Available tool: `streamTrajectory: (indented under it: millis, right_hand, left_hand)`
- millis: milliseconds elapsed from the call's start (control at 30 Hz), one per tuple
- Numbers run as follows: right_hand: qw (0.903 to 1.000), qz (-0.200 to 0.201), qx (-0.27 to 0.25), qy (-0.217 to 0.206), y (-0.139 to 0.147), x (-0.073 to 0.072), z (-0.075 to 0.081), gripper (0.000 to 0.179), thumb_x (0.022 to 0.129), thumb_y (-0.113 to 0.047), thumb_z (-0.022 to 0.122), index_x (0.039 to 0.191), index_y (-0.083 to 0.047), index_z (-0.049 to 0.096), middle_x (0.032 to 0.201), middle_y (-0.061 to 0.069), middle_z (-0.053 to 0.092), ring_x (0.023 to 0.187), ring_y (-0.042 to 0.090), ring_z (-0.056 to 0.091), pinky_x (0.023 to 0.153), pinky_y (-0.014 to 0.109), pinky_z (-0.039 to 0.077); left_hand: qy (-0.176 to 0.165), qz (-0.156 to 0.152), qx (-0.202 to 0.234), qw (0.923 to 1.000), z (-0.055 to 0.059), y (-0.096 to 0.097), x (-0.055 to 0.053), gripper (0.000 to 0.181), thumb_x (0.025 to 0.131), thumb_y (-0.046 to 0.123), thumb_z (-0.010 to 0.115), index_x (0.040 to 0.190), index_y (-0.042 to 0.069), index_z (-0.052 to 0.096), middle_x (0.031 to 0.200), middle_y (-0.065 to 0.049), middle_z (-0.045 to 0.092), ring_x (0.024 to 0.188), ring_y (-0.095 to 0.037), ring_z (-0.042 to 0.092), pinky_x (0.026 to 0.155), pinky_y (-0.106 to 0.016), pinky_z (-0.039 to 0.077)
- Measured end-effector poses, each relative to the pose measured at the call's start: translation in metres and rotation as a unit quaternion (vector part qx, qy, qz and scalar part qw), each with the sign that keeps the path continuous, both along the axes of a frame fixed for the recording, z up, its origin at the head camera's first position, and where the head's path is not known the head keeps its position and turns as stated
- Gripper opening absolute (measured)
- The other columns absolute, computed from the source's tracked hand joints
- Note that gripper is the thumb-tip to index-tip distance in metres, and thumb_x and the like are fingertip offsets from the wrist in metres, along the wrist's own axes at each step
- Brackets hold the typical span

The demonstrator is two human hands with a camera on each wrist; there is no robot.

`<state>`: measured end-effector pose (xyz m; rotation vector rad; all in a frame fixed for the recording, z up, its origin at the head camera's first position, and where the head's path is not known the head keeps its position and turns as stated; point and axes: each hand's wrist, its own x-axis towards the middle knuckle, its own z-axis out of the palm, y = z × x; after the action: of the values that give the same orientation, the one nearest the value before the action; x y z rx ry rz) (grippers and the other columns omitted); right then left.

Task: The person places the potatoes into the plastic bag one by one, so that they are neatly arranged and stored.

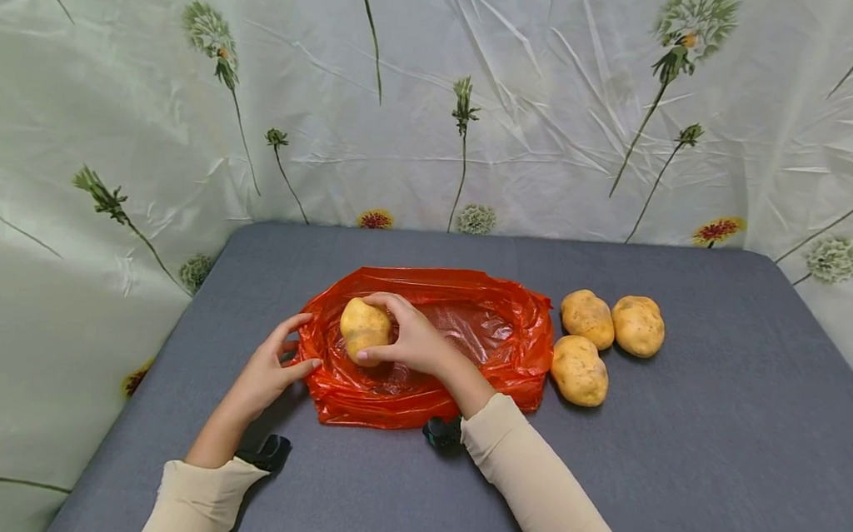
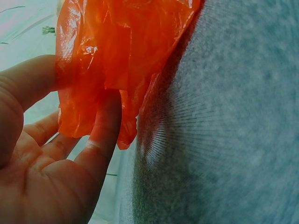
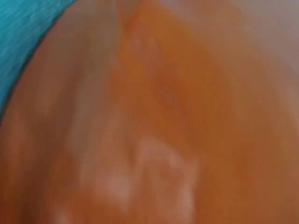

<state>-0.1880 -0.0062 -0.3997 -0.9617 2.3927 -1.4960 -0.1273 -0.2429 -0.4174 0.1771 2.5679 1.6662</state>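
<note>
A potato is held between the thumb and fingers of my right hand, over the left part of the red plastic bag. The bag lies spread on the table with its mouth facing up. My left hand holds the bag's left edge, thumb and fingers set apart along it. The left wrist view shows the translucent bag side between the thumb and fingers of that hand. Blurred orange-red film fills most of the right wrist view, which hides the potato.
Three potatoes sit close together just right of the bag on the grey table. Behind the table hangs a pale curtain printed with flowers. Dark straps show at both wrists.
</note>
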Motion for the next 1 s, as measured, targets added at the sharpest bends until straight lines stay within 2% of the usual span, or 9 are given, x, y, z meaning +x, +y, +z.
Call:
streamTrajectory:
  millis: [200,400,600,900,1000]
  right_hand:
    - [0.9998,0.008,0.003,-0.017,-0.015,-0.002,-0.007,0.069,0.07,-0.026,0.078,0.128,-0.013,0.043,0.128,0.003,0.041,0.108,0.014,0.043,0.086,0.029,0.038]
    - [0.9994,0.013,0.023,-0.023,-0.025,0.001,-0.012,0.07,0.071,-0.029,0.077,0.129,-0.015,0.042,0.128,0.001,0.042,0.11,0.013,0.041,0.089,0.03,0.036]
    - [0.9986,0.02,0.031,-0.037,-0.03,0.002,-0.017,0.071,0.072,-0.031,0.075,0.132,-0.016,0.04,0.132,-0.001,0.039,0.114,0.013,0.039,0.09,0.032,0.035]
    - [0.9985,0.03,0.04,-0.024,-0.027,0.004,-0.015,0.074,0.075,-0.029,0.073,0.137,-0.012,0.037,0.142,0.008,0.029,0.127,0.018,0.026,0.097,0.04,0.029]
    - [0.9988,0.025,0.033,-0.023,-0.025,0.004,-0.013,0.073,0.075,-0.029,0.073,0.136,-0.012,0.037,0.141,0.008,0.03,0.127,0.018,0.026,0.097,0.039,0.028]
  left_hand:
    - [-0.002,0.0,-0.009,1.0,0.001,0.0,0.0,0.066,0.082,0.011,0.066,0.137,0.012,0.029,0.131,-0.02,0.036,0.11,-0.039,0.043,0.07,-0.037,0.045]
    - [0.004,-0.003,-0.004,1.0,0.001,0.0,0.0,0.067,0.082,0.01,0.066,0.137,0.008,0.029,0.132,-0.021,0.035,0.111,-0.04,0.042,0.073,-0.037,0.045]
    - [0.006,-0.004,0.0,1.0,-0.001,-0.001,-0.002,0.067,0.082,0.006,0.065,0.138,0.006,0.028,0.133,-0.021,0.034,0.111,-0.042,0.041,0.075,-0.043,0.044]
    - [0.004,-0.008,-0.006,0.9999,0.003,0.001,0.0,0.068,0.082,0.006,0.065,0.138,0.004,0.026,0.13,-0.025,0.035,0.11,-0.042,0.041,0.069,-0.034,0.045]
    - [-0.002,-0.006,-0.001,1.0,0.011,0.005,0.003,0.066,0.083,0.004,0.064,0.137,0.003,0.027,0.129,-0.027,0.036,0.109,-0.043,0.042,0.068,-0.033,0.045]
